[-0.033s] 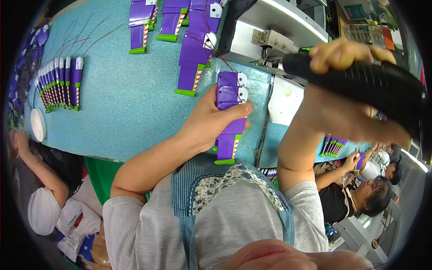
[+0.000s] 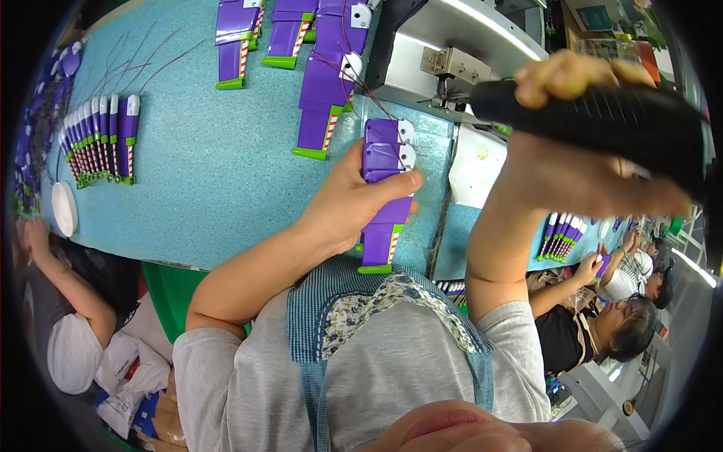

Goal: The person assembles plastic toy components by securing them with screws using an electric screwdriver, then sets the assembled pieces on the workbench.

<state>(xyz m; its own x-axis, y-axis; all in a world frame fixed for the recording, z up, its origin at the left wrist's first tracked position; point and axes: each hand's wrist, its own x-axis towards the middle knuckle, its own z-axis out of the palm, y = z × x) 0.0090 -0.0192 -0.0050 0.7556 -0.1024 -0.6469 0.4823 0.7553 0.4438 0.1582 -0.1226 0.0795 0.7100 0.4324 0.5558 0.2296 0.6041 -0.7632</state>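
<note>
My left hand (image 2: 339, 197) grips a purple toy wing (image 2: 384, 167), thumb across its front. White parts with round holes line the wing's upper right edge; a green end and a red-and-white striped edge show at the bottom. Thin dark red wires run from its top toward another purple wing (image 2: 322, 98) lying behind it. Raised at the right, my right hand (image 2: 572, 143) is wrapped around a black electric screwdriver (image 2: 602, 117) with a ribbed grip. Its narrow end points left, apart from the wing; the bit cannot be made out, and the hand is partly blurred.
More purple wings (image 2: 233, 47) lie at the back. A row of narrow wings (image 2: 102, 139) stands at the left beside a white round lid (image 2: 65, 209). A metal machine (image 2: 452, 68) occupies the back right, near a white sheet (image 2: 478, 166). Co-workers sit on both sides.
My right hand and the screwdriver have shifted slightly upward. The left hand and the wing have stayed nearly still.
</note>
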